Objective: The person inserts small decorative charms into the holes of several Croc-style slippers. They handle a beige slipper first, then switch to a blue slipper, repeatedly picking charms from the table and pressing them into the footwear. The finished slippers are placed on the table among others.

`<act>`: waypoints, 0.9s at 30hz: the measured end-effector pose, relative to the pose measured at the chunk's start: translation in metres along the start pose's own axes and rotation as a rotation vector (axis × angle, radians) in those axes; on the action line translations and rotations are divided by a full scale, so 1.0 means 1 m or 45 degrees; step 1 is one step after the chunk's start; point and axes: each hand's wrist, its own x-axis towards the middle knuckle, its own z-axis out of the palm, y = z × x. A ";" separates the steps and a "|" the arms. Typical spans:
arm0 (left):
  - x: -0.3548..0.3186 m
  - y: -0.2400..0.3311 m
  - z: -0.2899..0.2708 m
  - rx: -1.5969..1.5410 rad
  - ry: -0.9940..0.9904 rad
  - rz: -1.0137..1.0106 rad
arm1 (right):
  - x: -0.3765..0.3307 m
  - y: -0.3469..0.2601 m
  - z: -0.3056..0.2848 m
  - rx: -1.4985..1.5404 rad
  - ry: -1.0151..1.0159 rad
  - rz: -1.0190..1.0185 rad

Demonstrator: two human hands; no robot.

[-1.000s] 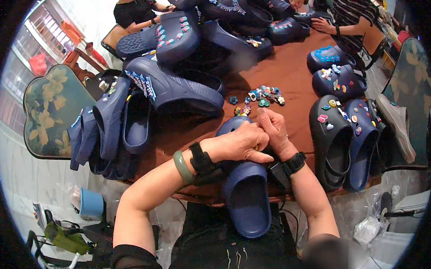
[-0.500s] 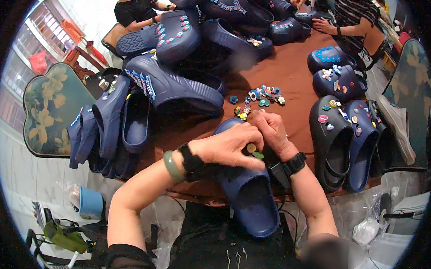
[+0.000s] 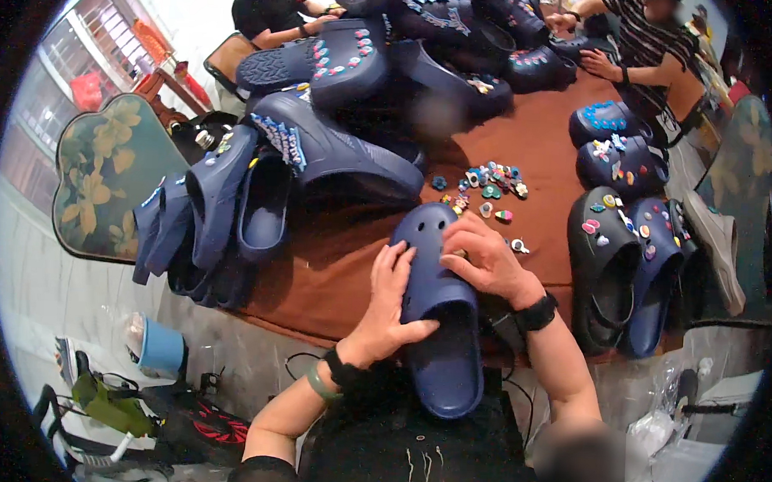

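Observation:
A navy slip-on clog [image 3: 440,281] points away from me at the table's near edge, its heel toward my lap. Several holes show in its toe, and I see no charm on the part left uncovered. My left hand [image 3: 388,305] grips the clog's left side, thumb by the foot opening. Over the right side of the toe, my right hand [image 3: 487,261] is closed in a pinch; whatever is between its fingertips is hidden. Just beyond the toe lie small colourful shoe charms [image 3: 494,178], loosely heaped, with a few scattered nearer my right hand.
Navy clogs [image 3: 347,146] are piled at the left and back of the brown-covered table [image 3: 316,281]. Charm-decorated clogs [image 3: 611,257] stand along the right edge. Two people [image 3: 656,46] sit across the table. A blue bin [image 3: 161,350] is on the floor at left.
My left hand has gone from over the clog's toe to its left side, uncovering the upper. My right hand has come back from near the charms onto the toe. The view has shifted slightly.

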 end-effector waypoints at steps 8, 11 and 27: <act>-0.002 -0.010 0.016 -0.085 0.155 0.108 | 0.008 0.001 0.006 -0.160 -0.010 -0.064; -0.003 -0.012 0.017 -0.113 0.169 0.129 | 0.001 0.006 0.007 -0.151 0.027 -0.074; -0.005 -0.014 0.018 -0.135 0.197 0.117 | 0.004 -0.022 -0.029 -0.453 -0.438 0.502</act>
